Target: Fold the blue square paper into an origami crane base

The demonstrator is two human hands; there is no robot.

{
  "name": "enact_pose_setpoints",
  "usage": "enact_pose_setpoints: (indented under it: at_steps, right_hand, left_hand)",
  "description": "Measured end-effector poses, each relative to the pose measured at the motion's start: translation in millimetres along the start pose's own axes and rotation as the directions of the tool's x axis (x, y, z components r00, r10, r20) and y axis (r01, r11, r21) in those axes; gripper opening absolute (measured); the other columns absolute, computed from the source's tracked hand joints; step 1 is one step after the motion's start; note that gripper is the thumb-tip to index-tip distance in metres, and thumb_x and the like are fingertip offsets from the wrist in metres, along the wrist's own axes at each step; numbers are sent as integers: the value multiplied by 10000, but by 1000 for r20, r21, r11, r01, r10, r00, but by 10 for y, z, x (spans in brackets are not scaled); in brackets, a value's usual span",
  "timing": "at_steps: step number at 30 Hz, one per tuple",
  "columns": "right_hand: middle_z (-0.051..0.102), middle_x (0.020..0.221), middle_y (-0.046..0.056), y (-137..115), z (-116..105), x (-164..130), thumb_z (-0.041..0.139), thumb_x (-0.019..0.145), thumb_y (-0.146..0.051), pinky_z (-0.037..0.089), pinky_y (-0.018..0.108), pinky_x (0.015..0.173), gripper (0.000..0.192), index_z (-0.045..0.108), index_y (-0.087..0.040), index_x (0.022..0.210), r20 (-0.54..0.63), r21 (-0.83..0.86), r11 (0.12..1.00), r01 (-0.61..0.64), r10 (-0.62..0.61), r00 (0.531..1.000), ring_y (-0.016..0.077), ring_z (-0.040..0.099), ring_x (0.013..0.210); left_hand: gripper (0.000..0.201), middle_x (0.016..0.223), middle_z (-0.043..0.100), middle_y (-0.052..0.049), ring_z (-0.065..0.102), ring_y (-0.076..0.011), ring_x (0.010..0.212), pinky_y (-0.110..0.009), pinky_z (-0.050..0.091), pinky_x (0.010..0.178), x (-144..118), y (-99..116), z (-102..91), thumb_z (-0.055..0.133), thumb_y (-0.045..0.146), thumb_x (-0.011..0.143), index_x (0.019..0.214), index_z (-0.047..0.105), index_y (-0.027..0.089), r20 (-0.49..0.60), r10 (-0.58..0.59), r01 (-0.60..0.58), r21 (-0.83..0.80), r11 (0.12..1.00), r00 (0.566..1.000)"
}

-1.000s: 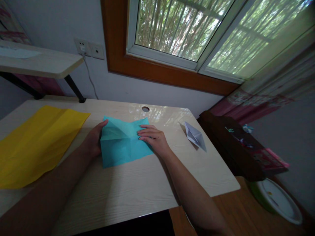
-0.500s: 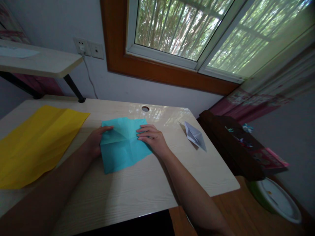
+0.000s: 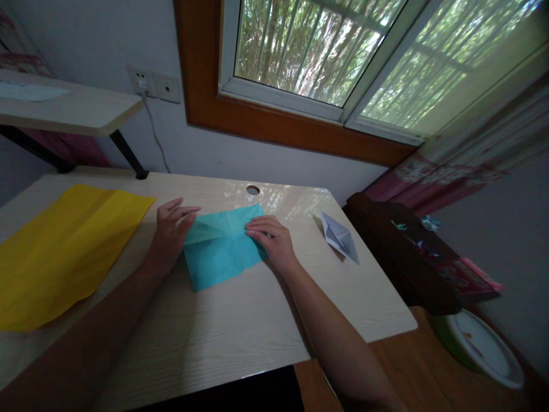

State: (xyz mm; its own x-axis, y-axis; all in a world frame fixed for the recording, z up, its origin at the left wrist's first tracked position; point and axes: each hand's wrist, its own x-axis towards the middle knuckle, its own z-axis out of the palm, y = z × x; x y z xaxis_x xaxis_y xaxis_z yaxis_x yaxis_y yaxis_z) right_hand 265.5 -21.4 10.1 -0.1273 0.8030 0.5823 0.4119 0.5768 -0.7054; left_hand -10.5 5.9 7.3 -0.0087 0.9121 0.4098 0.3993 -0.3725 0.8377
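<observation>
Blue paper (image 3: 221,249), creased, lies flat on the desk (image 3: 240,332) between both hands. Left hand (image 3: 171,226) rests on its left corner, fingers together and extended; right hand (image 3: 270,237) presses the right edge with fingers flat and close. Folding well probably calls for aligned edges, one hand anchoring while the other runs the crease (yellow sheet (image 3: 64,246) lies apart, left).

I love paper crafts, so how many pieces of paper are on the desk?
3: a yellow sheet at the left, a blue sheet under both hands in the middle, and a small white folded piece at the right.
</observation>
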Motion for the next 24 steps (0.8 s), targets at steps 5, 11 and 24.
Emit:
enact_pose_setpoints:
  at_steps: [5, 11, 24]
  right_hand:
    - [793, 958, 3, 28, -29, -1, 752, 878, -297, 523, 455, 1019, 59, 795, -323, 909, -60, -5, 1000, -5, 5, 998, 220, 702, 1016]
    - [792, 949, 5, -2, -3, -3, 746, 882, -299, 529, 454, 1013, 56, 795, -320, 898, -51, -11, 999, -31, 30, 998, 223, 703, 1013]
    - [797, 933, 6, -25, 56, 8, 758, 872, -264, 522, 428, 991, 58, 797, -303, 892, -31, 27, 1000, 3, -2, 1000, 210, 707, 986]
  left_hand:
    - [323, 1292, 634, -56, 510, -291, 1302, -512, 313, 1183, -32, 86, -62, 654, 490, 906, 1143, 722, 282, 153, 269, -293, 163, 942, 951]
    - [235, 1126, 722, -50, 606, -270, 1127, -481, 423, 1069, -80, 83, 53, 687, 465, 885, 1026, 757, 291, 295, 296, -342, 120, 932, 909]
    - [105, 1185, 731, -50, 670, -229, 1066, -419, 491, 1010, -151, 133, 122, 584, 286, 948, 948, 672, 229, 300, 318, -366, 118, 923, 899]
